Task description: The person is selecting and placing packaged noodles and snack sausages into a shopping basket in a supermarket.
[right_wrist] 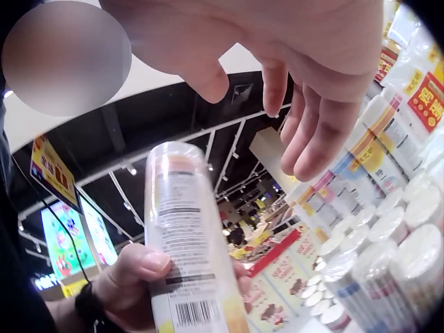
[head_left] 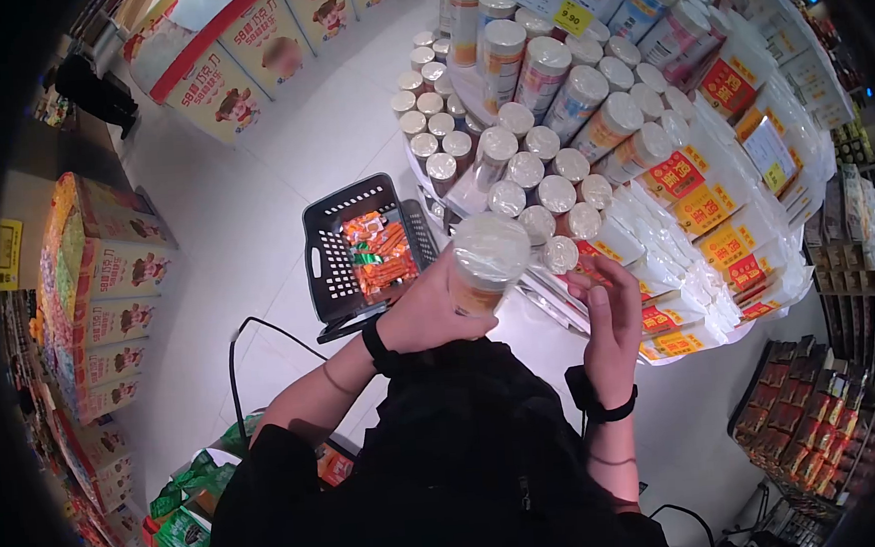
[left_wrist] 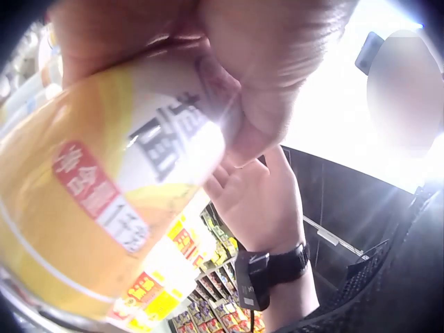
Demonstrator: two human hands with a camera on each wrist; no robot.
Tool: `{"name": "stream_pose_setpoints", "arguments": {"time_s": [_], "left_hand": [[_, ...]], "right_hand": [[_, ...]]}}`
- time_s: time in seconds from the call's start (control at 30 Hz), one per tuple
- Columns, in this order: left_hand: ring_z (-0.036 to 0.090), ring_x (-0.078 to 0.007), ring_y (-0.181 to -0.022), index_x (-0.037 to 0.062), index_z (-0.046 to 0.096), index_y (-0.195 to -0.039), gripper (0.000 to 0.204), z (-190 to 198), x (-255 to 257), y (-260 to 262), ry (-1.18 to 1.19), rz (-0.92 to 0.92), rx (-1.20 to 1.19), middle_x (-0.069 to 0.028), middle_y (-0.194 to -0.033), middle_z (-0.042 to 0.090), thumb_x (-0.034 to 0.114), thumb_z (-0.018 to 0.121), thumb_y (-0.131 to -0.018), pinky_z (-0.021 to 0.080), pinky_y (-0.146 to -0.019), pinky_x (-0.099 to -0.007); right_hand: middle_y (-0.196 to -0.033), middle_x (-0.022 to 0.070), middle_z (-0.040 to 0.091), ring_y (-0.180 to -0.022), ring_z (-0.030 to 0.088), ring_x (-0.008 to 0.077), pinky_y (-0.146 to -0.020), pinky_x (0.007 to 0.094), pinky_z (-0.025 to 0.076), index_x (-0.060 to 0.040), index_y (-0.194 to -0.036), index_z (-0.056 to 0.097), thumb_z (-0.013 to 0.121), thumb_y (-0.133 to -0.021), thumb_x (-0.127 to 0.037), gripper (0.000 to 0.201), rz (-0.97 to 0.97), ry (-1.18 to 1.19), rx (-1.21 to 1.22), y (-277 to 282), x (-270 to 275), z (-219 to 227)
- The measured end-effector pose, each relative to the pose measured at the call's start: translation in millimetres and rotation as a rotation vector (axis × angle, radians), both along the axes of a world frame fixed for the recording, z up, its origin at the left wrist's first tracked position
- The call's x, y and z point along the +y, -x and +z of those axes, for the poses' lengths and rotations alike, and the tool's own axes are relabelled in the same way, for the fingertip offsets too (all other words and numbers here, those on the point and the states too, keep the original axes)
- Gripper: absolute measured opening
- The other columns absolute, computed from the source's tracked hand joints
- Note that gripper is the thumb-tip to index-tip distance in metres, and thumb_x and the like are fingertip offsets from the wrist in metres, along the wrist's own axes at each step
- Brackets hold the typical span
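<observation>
My left hand (head_left: 422,313) grips a cylindrical noodle pack (head_left: 491,255) in clear wrap, held in front of my chest with its pale round end toward the head camera. In the left wrist view, thumb and fingers wrap the pack (left_wrist: 104,187), whose yellow and white side carries a red net-weight label. The right wrist view shows the barcode and small print on the pack (right_wrist: 186,243), held upright. My right hand (head_left: 612,313) is apart from it, fingers loosely bent and holding nothing, beside the display of similar noodle packs (head_left: 555,191).
A black shopping basket (head_left: 322,271) with orange packets (head_left: 381,252) stands on the floor ahead. Flat bags with red and yellow labels (head_left: 704,207) fill the display's right side. Printed cartons (head_left: 231,86) stand behind, more (head_left: 122,278) at the left. Shelves (head_left: 805,391) line the right.
</observation>
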State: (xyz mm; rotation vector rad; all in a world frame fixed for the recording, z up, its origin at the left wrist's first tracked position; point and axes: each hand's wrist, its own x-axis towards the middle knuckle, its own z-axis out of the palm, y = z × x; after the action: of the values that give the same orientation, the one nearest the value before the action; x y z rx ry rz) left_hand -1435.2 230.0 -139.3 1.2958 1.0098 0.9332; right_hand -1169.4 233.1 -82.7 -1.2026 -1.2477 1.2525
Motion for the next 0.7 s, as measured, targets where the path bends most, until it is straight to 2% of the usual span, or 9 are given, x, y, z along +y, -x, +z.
{"name": "stream_pose_setpoints", "arguments": {"time_s": [0.1,0.13,0.17,0.23,0.3,0.5,0.53,0.57,0.7], "left_hand": [[0.067,-0.0124,-0.09,-0.0026,0.07,-0.111,0.034,-21.5,38.2,44.4,-0.016,0.163,-0.059,-0.0013,-0.092,0.073,0.003,0.083,-0.08,0.056,-0.091,-0.0336],[0.066,-0.0098,-0.087,-0.0028,0.069,-0.108,0.031,-29.8,49.7,52.8,-0.017,0.271,-0.045,-0.0007,-0.093,0.071,-0.002,0.08,-0.079,0.057,-0.081,-0.0303],[0.064,-0.0085,-0.094,-0.0018,0.062,-0.125,0.05,-49.3,63.0,61.9,0.064,0.279,-0.102,0.0001,-0.101,0.07,-0.005,0.079,-0.078,0.056,-0.085,-0.0288],[0.063,-0.0079,-0.101,-0.0007,0.055,-0.14,0.068,-79.6,95.1,76.3,0.086,0.273,-0.149,0.0007,-0.109,0.068,-0.008,0.079,-0.076,0.055,-0.088,-0.0277],[0.063,-0.008,-0.102,-0.0009,0.057,-0.135,0.063,-103.3,124.0,87.0,0.231,0.163,-0.153,0.0003,-0.108,0.068,-0.01,0.078,-0.076,0.055,-0.088,-0.0276],[0.068,-0.0187,-0.109,0.0026,0.057,-0.132,0.071,-164.9,172.2,63.9,0.078,0.245,-0.134,-0.004,-0.115,0.07,-0.011,0.081,-0.067,0.055,-0.097,-0.0349],[0.069,-0.0212,-0.112,0.0033,0.057,-0.133,0.074,-173.0,178.8,59.6,0.046,0.252,-0.103,-0.0051,-0.117,0.07,-0.012,0.082,-0.065,0.055,-0.1,-0.0364],[0.072,-0.0219,-0.111,0.0031,0.066,-0.131,0.074,-184.6,182.3,55.5,0.055,0.289,-0.087,-0.0062,-0.119,0.075,-0.012,0.086,-0.062,0.06,-0.096,-0.0379],[0.069,-0.0239,-0.118,0.0042,0.058,-0.138,0.082,-213.1,188.0,49.2,0.01,0.205,-0.043,-0.0068,-0.126,0.071,-0.011,0.086,-0.062,0.056,-0.104,-0.0388]], "right_hand": [[-0.137,0.0128,0.064,-0.12,0.07,0.0223,-0.106,0.0362,0.055,0.0011,-0.139,0.061,0.059,-0.113,-0.006,0.027,-0.047,0.051,-0.149,18.7,13.5,-17.5],[-0.136,0.0127,0.065,-0.119,0.07,0.0221,-0.106,0.0359,0.055,0.0014,-0.138,0.061,0.058,-0.113,-0.005,0.026,-0.057,0.082,-0.187,23.1,13.7,-24.1],[-0.135,0.0126,0.065,-0.118,0.071,0.0218,-0.106,0.0355,0.055,0.0016,-0.137,0.062,0.058,-0.113,-0.004,0.026,-0.071,0.11,-0.223,24.8,12.8,-29.8],[-0.129,0.0121,0.068,-0.113,0.073,0.022,-0.103,0.0352,0.057,0.0026,-0.131,0.065,0.059,-0.112,-0.005,0.021,-0.105,0.148,-0.261,36.3,13.9,-33.3],[-0.127,0.0121,0.069,-0.112,0.074,0.0225,-0.101,0.0353,0.058,0.0029,-0.129,0.066,0.06,-0.112,-0.005,0.019,-0.129,0.155,-0.32,46.4,10.5,-43.4],[-0.123,0.0125,0.069,-0.109,0.074,0.0228,-0.098,0.0359,0.06,0.0028,-0.122,0.068,0.061,-0.111,-0.005,0.015,-0.185,0.23,-0.292,75.8,5.4,-53.8],[-0.123,0.0129,0.069,-0.109,0.074,0.0225,-0.097,0.0357,0.06,0.0028,-0.121,0.068,0.061,-0.111,-0.005,0.014,-0.185,0.213,-0.344,76.5,5.8,-56.6],[-0.123,0.0133,0.069,-0.109,0.074,0.0221,-0.096,0.0354,0.06,0.0028,-0.121,0.068,0.061,-0.111,-0.004,0.014,-0.186,0.196,-0.396,75.5,5.7,-60.5],[-0.124,0.0173,0.07,-0.109,0.073,0.0253,-0.091,0.0352,0.062,0.004,-0.118,0.069,0.063,-0.106,0.002,0.013,-0.212,0.081,-0.693,73.2,14.8,-61.8]]}}
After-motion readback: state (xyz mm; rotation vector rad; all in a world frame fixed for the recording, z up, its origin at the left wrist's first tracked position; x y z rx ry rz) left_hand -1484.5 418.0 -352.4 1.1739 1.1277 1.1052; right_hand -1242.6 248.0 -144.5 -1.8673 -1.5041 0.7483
